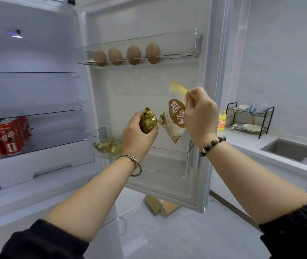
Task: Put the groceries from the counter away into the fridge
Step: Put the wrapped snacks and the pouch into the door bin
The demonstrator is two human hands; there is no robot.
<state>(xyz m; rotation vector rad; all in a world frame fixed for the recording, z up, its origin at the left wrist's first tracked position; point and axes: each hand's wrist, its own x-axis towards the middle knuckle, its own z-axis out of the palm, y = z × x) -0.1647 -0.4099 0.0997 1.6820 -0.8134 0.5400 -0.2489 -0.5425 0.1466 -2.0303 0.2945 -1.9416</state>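
Presently L hand [136, 130] is clutching crinkled gold-foil ball [148, 122]; R hand [199, 113] is pinching glossy snack pouch [174, 116], brown oval label w/ Chinese characters.

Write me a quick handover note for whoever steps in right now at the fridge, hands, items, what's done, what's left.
Left hand: grip closed on a gold foil-wrapped item, above the lower door bin.
Right hand: pinching a white and yellow snack bag by its top edge, hanging over the same bin.
Done: four eggs in the upper door rack, red cans on a shelf, gold foil pieces in the bin.
Left: set down both held items. The grocery counter is out of view.
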